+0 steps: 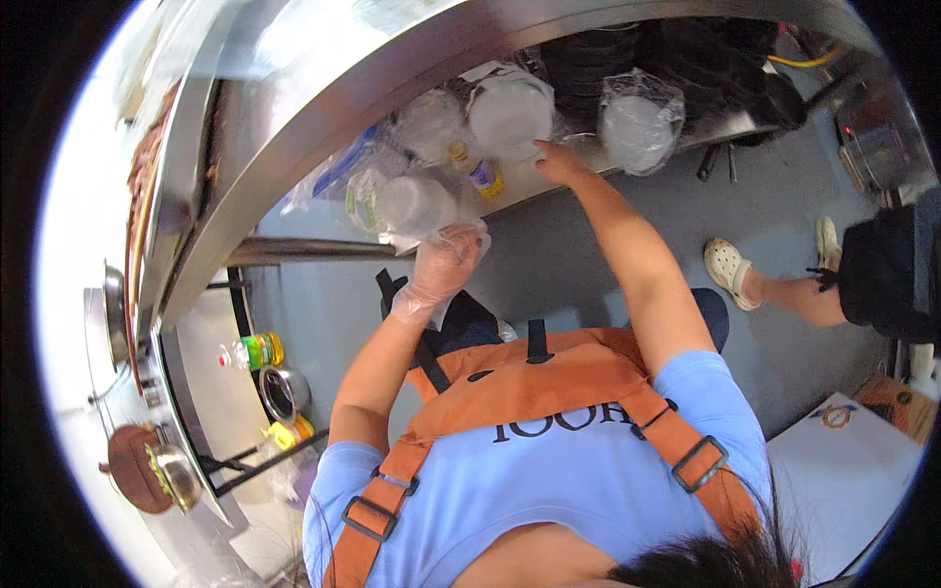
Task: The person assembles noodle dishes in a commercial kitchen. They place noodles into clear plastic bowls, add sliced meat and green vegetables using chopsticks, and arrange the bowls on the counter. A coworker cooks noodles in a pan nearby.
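My left hand (450, 263), in a clear plastic glove, is at the shelf's near edge beside a stack of round translucent containers (416, 205). Its fingers are curled in, and the crumpled glove hides what they hold, if anything. My bare right hand (563, 165) reaches the lower edge of a bagged stack of round translucent lids or bowls (511, 114). The index finger is stretched toward the stack; the other fingers show only in part. Between my hands stands a small bottle (477, 171) with a yellow cap and purple label.
Another bagged round stack (640, 124) and dark stacked containers (676, 73) are on the under-counter shelf (520, 184). Above it curves the steel counter edge (323, 122). A person in pale clogs (727, 272) stands at right. An oil bottle (257, 351) and metal pot (284, 392) are at left.
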### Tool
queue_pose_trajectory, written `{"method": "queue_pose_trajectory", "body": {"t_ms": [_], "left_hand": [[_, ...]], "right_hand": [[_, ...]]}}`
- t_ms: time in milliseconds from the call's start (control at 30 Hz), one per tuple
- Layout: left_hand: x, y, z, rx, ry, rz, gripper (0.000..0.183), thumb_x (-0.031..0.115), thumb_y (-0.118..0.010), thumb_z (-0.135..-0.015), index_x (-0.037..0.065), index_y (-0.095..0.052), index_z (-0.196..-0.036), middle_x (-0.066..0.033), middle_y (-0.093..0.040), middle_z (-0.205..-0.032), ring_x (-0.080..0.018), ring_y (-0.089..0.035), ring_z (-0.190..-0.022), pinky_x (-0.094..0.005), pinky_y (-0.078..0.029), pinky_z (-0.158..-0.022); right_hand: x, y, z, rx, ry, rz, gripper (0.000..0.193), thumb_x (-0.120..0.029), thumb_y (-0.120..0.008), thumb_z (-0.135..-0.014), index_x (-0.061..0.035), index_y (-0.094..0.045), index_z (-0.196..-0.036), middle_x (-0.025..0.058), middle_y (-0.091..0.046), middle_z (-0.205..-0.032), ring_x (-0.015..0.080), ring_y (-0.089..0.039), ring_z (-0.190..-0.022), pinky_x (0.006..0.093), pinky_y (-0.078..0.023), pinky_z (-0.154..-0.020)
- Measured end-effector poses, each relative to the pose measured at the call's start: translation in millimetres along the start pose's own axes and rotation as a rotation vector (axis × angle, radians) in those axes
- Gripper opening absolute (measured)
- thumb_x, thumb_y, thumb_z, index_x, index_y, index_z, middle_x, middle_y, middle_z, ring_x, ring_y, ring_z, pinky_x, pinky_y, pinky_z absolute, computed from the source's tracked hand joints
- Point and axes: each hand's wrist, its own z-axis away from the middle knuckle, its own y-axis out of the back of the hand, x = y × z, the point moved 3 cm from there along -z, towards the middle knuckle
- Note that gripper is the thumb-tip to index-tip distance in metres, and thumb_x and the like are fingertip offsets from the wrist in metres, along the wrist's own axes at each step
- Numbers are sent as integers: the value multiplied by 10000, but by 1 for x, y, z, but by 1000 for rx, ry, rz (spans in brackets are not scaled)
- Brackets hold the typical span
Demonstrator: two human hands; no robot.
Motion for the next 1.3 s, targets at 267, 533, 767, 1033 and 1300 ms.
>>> {"method": "queue_pose_trajectory", "body": {"t_ms": [267,533,767,1033,1300], "left_hand": [[-59,29,5,235,244,-216,174,151,-527,-808,34,-624,-892,-186,-620,-782,-362,-598,-714,-424,-491,-621],[-269,-1,-146,-183,344,-950,203,194,-501,-854,45,-619,-922,-146,-626,-919,-291,-610,-808,-412,-497,-663],[-340,-61,-181,-454,521,-563,274,259,-492,-866,40,-602,-989,-172,-556,-1123,-300,-555,-963,-415,-466,-814],[-359,-107,-184,-830,249,-752,322,298,-502,-853,73,-568,-1074,-161,-542,-1149,-309,-522,-1027,-422,-434,-859],[-376,-137,-175,-831,71,-705,394,337,-512,-840,105,-533,-1158,-150,-529,-1175,-318,-490,-1091,-429,-403,-904]], "right_hand": [[-22,30,13,-4,-30,-168,329,-183,-532,-808,-89,-564,-1122,126,-634,-957,253,-608,-876,340,-461,-772],[-26,83,128,31,-102,-805,292,-97,-505,-833,-21,-565,-1109,69,-630,-873,136,-596,-784,261,-464,-726],[29,110,223,231,-390,-925,266,-63,-440,-885,6,-547,-1119,43,-573,-913,109,-555,-816,247,-474,-740],[34,95,303,449,-567,-1054,244,-68,-455,-874,1,-567,-1079,57,-592,-930,110,-563,-842,245,-469,-768],[28,93,333,506,-681,-1028,236,-62,-462,-871,9,-569,-1069,42,-579,-892,105,-550,-834,234,-459,-771]]}}
